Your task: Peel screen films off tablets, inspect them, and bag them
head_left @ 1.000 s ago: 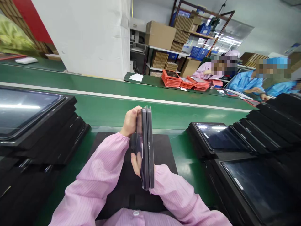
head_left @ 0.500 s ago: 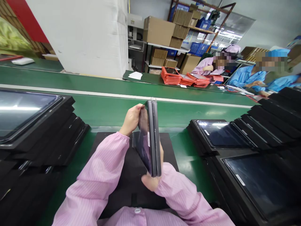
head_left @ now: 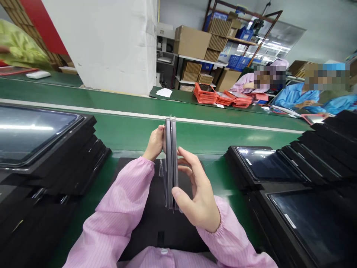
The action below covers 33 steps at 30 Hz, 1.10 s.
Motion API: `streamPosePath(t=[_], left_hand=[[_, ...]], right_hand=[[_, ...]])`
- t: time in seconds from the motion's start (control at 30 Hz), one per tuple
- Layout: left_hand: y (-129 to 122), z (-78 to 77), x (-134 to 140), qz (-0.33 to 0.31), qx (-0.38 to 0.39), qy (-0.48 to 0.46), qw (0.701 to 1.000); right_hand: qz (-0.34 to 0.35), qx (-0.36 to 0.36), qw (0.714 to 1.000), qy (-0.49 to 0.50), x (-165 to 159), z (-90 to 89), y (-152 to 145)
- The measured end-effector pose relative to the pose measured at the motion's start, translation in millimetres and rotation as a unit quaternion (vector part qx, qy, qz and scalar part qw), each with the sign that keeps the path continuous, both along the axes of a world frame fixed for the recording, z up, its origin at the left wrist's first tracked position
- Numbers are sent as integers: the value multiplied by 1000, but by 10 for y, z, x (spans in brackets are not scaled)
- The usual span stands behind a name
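Observation:
Two thin dark tablets (head_left: 171, 163) stand on edge, pressed together face to face, seen nearly edge-on above a black mat (head_left: 147, 230). Clear film sticks out at their top and lower ends. My left hand (head_left: 155, 143) is closed on their far left side, thumb on top. On the other side is my right hand (head_left: 196, 190), its fingers spread and curved. Its thumb and fingertips are at the right tablet's face; whether they press on it I cannot tell.
Stacks of black trays holding tablets rise at left (head_left: 33, 137) and right (head_left: 312, 219). Across the green bench (head_left: 125, 130) lie red-framed stacks (head_left: 205, 95) and white papers (head_left: 164, 92). Co-workers in pink and blue sleeves (head_left: 295, 97) sit at the far right; a person's yellow-green sleeve (head_left: 25, 48) is far left.
The tablets have turned from showing the left one's screen to almost edge-on and shifted slightly left. My right hand has come from beneath and behind them to their right side, fingers spreading.

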<state>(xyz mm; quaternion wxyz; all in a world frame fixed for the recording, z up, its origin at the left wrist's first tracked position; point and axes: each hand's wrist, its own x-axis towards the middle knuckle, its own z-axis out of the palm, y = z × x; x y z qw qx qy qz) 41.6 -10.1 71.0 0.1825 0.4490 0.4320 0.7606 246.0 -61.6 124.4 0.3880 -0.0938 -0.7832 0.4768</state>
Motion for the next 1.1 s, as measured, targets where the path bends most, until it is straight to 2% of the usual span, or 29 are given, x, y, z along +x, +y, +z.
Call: streamPosePath(t=[0.23, 0.5, 0.7, 0.83, 1.1], left_hand=[[25, -72, -3, -9, 12, 3, 1000], [9, -23, 22, -1, 16, -2, 1000], [-36, 41, 66, 33, -4, 19, 999], [-27, 5, 54, 60, 10, 12, 998], [-25, -21, 7, 124, 35, 64, 990]], right_hand=[[35, 17, 999, 9, 41, -49, 17], [33, -27, 999, 17, 31, -81, 51], [9, -87, 996, 18, 54, -120, 61], [-5, -107, 994, 17, 66, -109, 129], [-2, -137, 990, 16, 111, -41, 186]])
